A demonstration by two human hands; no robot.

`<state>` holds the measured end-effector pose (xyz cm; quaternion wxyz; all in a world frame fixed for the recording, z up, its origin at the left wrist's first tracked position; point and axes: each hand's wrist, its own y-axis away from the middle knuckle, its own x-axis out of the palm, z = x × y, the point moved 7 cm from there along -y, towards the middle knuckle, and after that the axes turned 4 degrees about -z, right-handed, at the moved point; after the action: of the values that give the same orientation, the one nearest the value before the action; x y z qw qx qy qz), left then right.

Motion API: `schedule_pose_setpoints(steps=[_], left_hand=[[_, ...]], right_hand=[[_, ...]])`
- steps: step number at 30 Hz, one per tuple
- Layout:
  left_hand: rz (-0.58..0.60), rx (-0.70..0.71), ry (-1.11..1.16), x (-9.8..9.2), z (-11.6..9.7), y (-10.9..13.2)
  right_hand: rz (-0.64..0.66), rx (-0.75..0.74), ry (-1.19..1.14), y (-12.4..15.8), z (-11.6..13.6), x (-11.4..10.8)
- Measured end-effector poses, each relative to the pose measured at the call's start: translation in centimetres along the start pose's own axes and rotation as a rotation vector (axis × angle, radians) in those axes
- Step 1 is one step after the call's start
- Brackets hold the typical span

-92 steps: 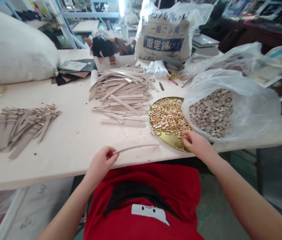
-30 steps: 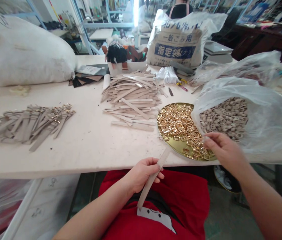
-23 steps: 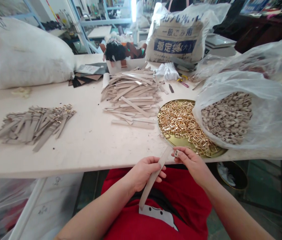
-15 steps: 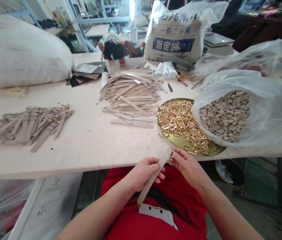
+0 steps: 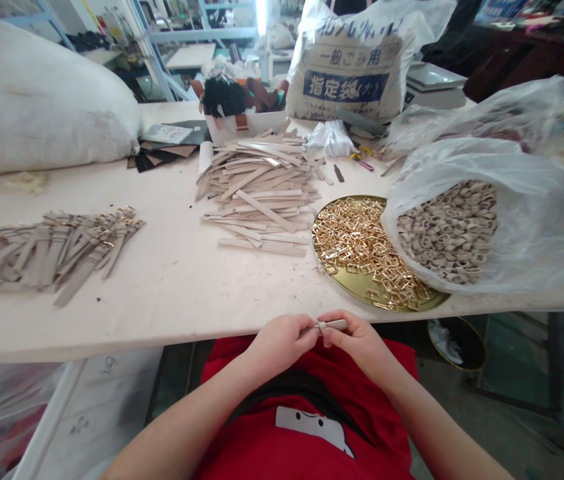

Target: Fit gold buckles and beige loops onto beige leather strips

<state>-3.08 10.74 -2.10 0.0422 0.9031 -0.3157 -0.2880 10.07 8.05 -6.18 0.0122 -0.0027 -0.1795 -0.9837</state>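
Observation:
My left hand and my right hand meet just past the table's front edge. Both grip a beige leather strip, which points away from me and looks short and foreshortened. Its far end sits in my right fingers, and any small piece there is hidden. Nearest my right hand, a round gold tray holds a heap of gold metal buckles. Beside it, a plastic bag holds several beige leather loops.
A stack of beige strips lies beyond my hands. Strips fitted with buckles lie to the left on the white table. Large white sacks, a box of dark pieces, and small tools stand along the back.
My right hand has moved from the tray to the strip. The strip has swung from pointing down towards me to pointing away, and my hands have come closer together.

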Motion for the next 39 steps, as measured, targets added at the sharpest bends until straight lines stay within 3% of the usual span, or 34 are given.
schedule_pose_setpoints(steps=[6, 10, 13, 17, 20, 23, 27, 30, 32, 35, 39], left_hand=[[0.185, -0.143, 0.373, 2.0, 0.6, 1.0], [0.031, -0.088, 0.458, 1.6, 0.9, 0.2], [-0.077, -0.083, 0.467, 0.7, 1.5, -0.5], [-0.144, -0.182, 0.511, -0.2, 1.8, -0.8], [-0.142, -0.214, 0.589, 0.0, 1.4, -0.7], [-0.118, -0.206, 0.642, 0.3, 1.1, -0.6], [-0.140, -0.219, 0.717, -0.1, 1.8, -0.3], [-0.170, -0.213, 0.717, -0.5, 2.0, -0.6], [-0.198, -0.189, 0.700, -0.8, 1.6, -1.1], [-0.196, -0.134, 0.682, -0.7, 0.6, -1.8], [-0.156, -0.121, 0.707, 0.3, -0.3, -2.0]], right_hand=[[-0.082, -0.012, -0.263, -0.1, -0.6, 1.0], [0.000, -0.059, -0.159, 0.3, 0.1, 2.6], [0.005, -0.210, 0.186, -0.3, 2.4, 1.2], [-0.280, -0.485, 0.890, -3.2, 6.9, -3.4], [-0.201, -0.536, 1.382, -6.3, 7.3, -3.0], [-0.107, -0.549, 1.515, -8.4, 6.9, -1.8], [-0.101, -0.572, 1.507, -8.4, 7.8, -2.0], [-0.109, -0.518, 1.174, -6.6, 8.4, -3.0], [-0.048, -0.359, 0.673, -5.1, 7.7, -3.2], [0.078, -0.069, -0.012, -2.7, 5.4, -1.6], [0.105, 0.089, -0.391, -1.3, 3.7, 0.7]])
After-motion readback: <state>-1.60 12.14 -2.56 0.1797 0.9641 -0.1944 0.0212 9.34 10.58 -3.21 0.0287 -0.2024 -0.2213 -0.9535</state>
